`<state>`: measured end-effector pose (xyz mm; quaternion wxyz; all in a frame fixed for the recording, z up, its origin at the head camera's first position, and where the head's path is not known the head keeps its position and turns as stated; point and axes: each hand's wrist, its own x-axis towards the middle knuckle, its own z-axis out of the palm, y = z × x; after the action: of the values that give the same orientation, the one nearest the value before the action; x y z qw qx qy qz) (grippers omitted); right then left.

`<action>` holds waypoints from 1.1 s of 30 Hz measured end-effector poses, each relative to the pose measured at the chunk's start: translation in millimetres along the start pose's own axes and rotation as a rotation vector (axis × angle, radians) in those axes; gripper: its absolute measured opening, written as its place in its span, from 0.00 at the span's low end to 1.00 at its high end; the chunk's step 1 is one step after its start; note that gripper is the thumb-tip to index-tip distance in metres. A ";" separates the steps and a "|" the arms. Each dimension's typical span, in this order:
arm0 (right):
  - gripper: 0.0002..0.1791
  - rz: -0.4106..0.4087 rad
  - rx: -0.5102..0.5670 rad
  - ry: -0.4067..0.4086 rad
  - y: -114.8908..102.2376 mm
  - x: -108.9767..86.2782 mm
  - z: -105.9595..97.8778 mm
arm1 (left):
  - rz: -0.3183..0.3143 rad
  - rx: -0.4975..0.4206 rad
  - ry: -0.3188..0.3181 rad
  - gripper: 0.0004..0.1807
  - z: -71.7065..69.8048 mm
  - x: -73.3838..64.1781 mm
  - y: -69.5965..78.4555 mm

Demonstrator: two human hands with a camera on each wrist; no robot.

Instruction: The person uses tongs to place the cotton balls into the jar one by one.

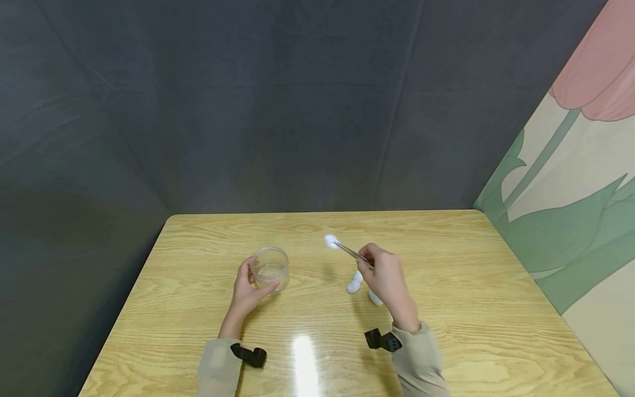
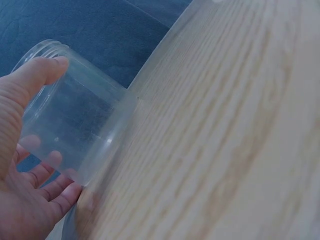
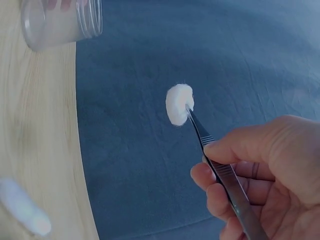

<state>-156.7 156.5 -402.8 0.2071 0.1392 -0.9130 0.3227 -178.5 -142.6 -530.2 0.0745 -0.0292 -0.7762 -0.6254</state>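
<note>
My left hand (image 1: 249, 292) grips a clear plastic jar (image 1: 270, 270) from its left side, thumb and fingers around the wall. The jar stands upright on the table, its threaded mouth uncovered, as the left wrist view shows. My right hand (image 1: 387, 275) pinches metal tweezers (image 3: 227, 177) between thumb and fingers. A white cotton ball (image 3: 179, 104) is caught in the tweezers' tips, held above the table to the right of the jar. More cotton balls (image 1: 354, 286) lie on the wood near the right hand, one (image 1: 375, 298) of them partly covered by it.
The wooden table (image 1: 471, 259) has a rounded far edge against a dark cloth backdrop (image 1: 297, 110). On the right hangs a flower-patterned fabric (image 1: 560, 220). Light glares off the table's front middle.
</note>
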 end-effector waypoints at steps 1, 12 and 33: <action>0.04 0.001 0.005 -0.004 -0.8 0.4 1.1 | -0.001 -0.002 0.002 0.47 0.1 -0.1 0.5; 0.02 0.011 0.037 -0.023 -7.8 5.9 10.1 | 0.010 -0.003 0.004 0.46 -0.6 -1.0 7.6; 0.02 -0.039 0.097 -0.039 -24.1 14.7 28.0 | 0.002 -0.014 -0.014 0.45 -0.4 -9.9 36.6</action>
<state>-168.2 118.5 -402.9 0.1889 0.1732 -0.8972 0.3596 -163.7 -134.6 -496.3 0.0697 -0.0350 -0.7721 -0.6306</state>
